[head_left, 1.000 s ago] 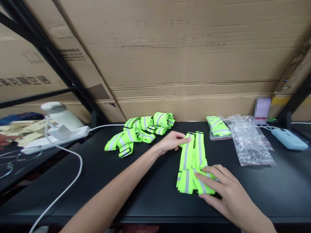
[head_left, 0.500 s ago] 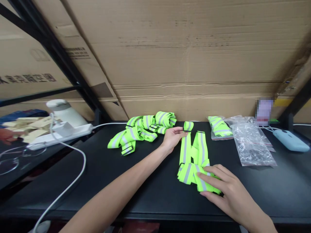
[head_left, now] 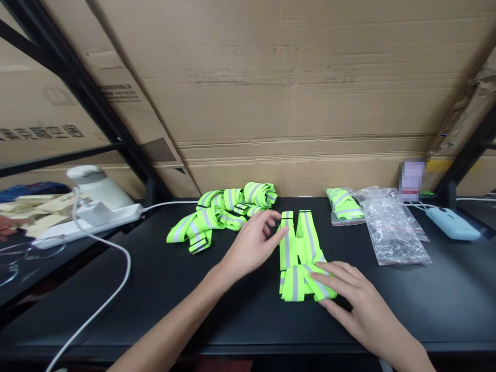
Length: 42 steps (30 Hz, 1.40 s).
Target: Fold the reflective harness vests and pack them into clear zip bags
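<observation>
A neon-yellow reflective strap harness point(head_left: 295, 284) with grey stripes lies partly folded on the black table, its two straps stretching away from me. Over its near right corner rest the fingers of my right hand point(head_left: 358, 297), spread and pressing lightly. My left hand point(head_left: 253, 243) hovers just left of the left strap, fingers loosely curled and apart, thumb toward the strap; nothing shows in its grasp. Further back on the left, more reflective straps point(head_left: 217, 212) with black buckles are heaped, one part rolled up point(head_left: 260, 195).
On the right lie a clear bag with a folded strap point(head_left: 346, 205), flat clear zip bags point(head_left: 393, 227) and a light-blue power bank point(head_left: 452, 223). Leftward are a white power strip point(head_left: 116, 219), a bottle point(head_left: 101, 186) and a trailing white cable point(head_left: 126, 263). Cardboard point(head_left: 271, 103) stands behind.
My left hand has let go of the left strap's far end and drawn back toward me. That end, a raised loop before, now lies flat. My right hand stays on the harness.
</observation>
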Motion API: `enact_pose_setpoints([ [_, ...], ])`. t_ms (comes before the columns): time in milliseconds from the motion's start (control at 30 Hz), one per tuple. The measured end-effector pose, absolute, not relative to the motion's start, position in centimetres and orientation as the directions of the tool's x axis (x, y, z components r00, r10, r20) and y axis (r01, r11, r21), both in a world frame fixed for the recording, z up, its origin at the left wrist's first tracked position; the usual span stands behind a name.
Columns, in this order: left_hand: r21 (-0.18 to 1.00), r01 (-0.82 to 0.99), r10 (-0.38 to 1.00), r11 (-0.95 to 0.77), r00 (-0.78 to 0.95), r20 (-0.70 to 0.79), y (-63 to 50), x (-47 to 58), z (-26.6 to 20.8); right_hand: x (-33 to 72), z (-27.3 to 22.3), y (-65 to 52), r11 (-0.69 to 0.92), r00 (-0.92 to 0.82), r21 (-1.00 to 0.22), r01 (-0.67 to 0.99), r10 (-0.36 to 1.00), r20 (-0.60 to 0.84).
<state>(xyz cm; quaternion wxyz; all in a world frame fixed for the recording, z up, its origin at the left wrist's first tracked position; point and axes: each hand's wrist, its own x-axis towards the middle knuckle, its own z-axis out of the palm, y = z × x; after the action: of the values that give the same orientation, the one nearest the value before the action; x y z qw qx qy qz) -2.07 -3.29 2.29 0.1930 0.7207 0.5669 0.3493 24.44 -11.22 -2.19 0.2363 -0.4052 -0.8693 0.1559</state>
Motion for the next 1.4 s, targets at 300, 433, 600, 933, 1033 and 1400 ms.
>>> enact_pose_setpoints([
  [300,0.651,0.651,0.911,-0.391,0.375,0.172,-12.9,-1.3,-0.7,24.8,-1.1,-12.1,0.531,-0.583,-0.683,0.502,0.791,0.186],
  [433,0.626,0.632,0.877,-0.456,0.44,0.194,-13.0,-1.6,-0.5,25.2,-1.4,-12.0,0.509,-0.567,-0.733,0.451,0.798,0.206],
  [600,0.684,0.595,0.881,-0.423,0.445,0.159,-13.0,-1.5,1.1,25.0,-2.0,-11.9,0.459,-0.409,-0.759,0.461,0.869,0.277],
  [933,0.645,0.72,0.965,-0.257,0.232,0.126,-11.7,-0.8,0.6,24.1,-1.4,-12.0,0.402,-0.332,-0.592,0.698,0.915,0.229],
  [1033,0.633,0.748,0.978,-0.2,0.109,0.18,-11.3,-0.5,0.3,24.1,-1.7,-11.7,0.419,-0.346,-0.553,0.72,0.908,0.237],
  [1400,0.535,0.622,0.817,-0.572,0.49,0.303,-13.0,-1.9,0.0,24.5,-2.4,-12.1,0.643,-0.498,-0.473,0.602,0.765,0.407],
])
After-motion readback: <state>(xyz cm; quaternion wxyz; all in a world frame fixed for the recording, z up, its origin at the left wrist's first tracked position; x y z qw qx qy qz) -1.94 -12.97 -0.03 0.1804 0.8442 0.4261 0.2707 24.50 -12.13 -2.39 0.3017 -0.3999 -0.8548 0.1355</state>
